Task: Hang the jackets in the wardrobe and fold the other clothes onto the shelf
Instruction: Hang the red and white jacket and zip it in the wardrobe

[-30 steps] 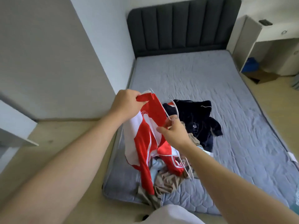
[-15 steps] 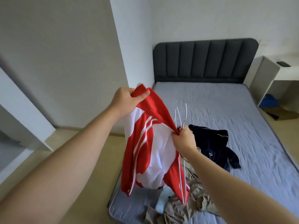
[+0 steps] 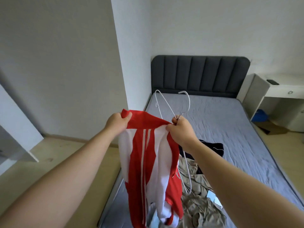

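A red and white striped jacket (image 3: pixel 148 165) hangs in the air over the near left corner of the bed. My left hand (image 3: pixel 117 123) grips its top left edge. My right hand (image 3: pixel 180 130) pinches the jacket's top right edge and also holds white wire hangers (image 3: pixel 171 106), whose hooks stick up above the fist while their lower wires dangle below the wrist. On the mattress behind lie a dark navy garment (image 3: pixel 212 148) and crumpled beige clothes (image 3: pixel 200 199).
The grey mattress (image 3: pixel 230 129) with a dark padded headboard (image 3: pixel 200 74) fills the right. A white desk (image 3: pixel 279 91) stands at far right with a blue item and a cardboard box under it. A white panel edge (image 3: pixel 18 129) is at left over wooden floor.
Both hands have raised the jacket higher and spread its top edge apart. The hangers now stick up above my right fist. The view has tilted upward.
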A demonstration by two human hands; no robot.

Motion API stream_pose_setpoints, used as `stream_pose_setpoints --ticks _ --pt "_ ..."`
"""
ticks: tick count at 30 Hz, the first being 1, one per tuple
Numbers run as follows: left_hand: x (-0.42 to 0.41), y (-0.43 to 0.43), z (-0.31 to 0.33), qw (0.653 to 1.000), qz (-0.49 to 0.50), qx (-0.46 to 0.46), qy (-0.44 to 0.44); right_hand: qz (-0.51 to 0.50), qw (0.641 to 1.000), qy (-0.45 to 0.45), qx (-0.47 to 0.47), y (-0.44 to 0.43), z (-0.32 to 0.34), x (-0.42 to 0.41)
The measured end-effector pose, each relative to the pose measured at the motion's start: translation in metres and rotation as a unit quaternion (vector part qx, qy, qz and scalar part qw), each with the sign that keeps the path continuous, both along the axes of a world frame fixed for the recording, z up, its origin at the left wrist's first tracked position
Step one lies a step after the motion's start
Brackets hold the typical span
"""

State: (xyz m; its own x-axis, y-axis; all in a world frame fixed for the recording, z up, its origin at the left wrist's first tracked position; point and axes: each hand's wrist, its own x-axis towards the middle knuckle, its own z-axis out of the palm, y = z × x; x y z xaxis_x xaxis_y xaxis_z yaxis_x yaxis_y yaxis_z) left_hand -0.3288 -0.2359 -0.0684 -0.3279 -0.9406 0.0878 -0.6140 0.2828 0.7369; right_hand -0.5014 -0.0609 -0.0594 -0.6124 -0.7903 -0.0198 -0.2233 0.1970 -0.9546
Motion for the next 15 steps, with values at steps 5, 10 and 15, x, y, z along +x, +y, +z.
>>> stream_pose_setpoints --ticks 5,10,15 --pt "-0.016 0.02 -0.017 0.999 -0.027 -0.02 -0.03 -0.026 0.99 -0.138 -0.027 -0.014 0.019 0.008" --pt "-0.006 0.066 -0.014 0.978 -0.11 0.011 0.175 -0.076 0.978 -0.186 -0.046 -0.019 0.026 0.003" --pt "0.009 0.097 -0.03 0.935 -0.304 0.147 0.111 -0.111 0.967 -0.221 -0.057 -0.016 0.035 0.001"
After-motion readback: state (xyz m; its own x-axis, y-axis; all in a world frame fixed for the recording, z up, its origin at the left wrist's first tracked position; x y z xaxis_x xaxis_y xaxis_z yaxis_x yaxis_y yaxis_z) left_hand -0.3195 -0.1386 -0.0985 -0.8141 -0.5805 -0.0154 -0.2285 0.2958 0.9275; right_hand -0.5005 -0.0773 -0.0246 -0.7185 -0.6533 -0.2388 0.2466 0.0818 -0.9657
